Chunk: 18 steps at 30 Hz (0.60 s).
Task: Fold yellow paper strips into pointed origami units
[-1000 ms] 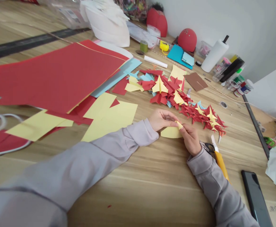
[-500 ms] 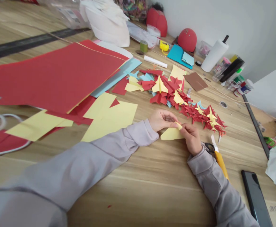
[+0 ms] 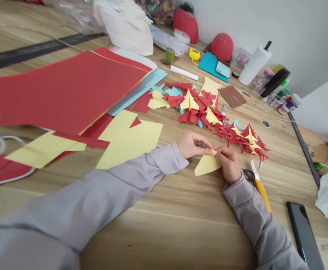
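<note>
A small yellow paper piece (image 3: pixel 207 165) is pinched between my two hands, its wide part hanging down toward me. My left hand (image 3: pixel 193 145) is closed on its upper tip, thumb and fingers together. On the right side of the same tip, my right hand (image 3: pixel 229 162) grips it between thumb and forefinger. Just beyond my hands lies a heap of folded red, yellow and blue paper shapes, among them a yellow paper plane (image 3: pixel 190 102) and, farther right, small red folded pieces (image 3: pixel 228 134).
Large red sheets (image 3: pixel 68 93) and cut yellow paper (image 3: pixel 130 138) lie to the left. Scissors and a yellow-handled cutter (image 3: pixel 263 195) are beside my right wrist, a black phone (image 3: pixel 304 232) nearer. A yellow tape measure (image 3: pixel 194 54), a red ball (image 3: pixel 221 46) and bottles stand behind.
The yellow piece has tilted, its free left end swinging down and slightly right. Both hands have kept their pinch in nearly the same place.
</note>
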Available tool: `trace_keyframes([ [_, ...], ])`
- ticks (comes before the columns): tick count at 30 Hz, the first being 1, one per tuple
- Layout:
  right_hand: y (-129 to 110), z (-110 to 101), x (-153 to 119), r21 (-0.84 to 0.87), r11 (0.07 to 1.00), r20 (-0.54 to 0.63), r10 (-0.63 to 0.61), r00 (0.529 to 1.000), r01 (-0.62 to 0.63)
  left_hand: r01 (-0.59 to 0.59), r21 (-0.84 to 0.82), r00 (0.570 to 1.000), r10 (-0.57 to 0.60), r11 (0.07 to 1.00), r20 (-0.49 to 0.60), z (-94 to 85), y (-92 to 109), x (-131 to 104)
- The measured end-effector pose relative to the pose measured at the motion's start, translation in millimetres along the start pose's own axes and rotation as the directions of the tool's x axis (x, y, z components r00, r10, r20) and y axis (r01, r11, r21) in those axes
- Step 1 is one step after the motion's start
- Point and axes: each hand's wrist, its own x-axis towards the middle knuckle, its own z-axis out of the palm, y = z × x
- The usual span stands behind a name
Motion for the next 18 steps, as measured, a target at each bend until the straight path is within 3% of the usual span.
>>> trace_keyframes([
  [7, 0.1, -0.9, -1.3, -0.054, 0.997, 0.028, -0.057, 0.998, 0.059, 0.028, 0.018, 0.999, -0.027, 0.999, -0.039, -0.8, -1.6, 1.1],
  [18, -9.4, 5.4, -2.5, -0.174, 0.982, -0.084, -0.090, 0.992, 0.075, 0.043, 0.031, 0.991, -0.039, 0.999, -0.128, -3.7, 3.0, 2.8],
])
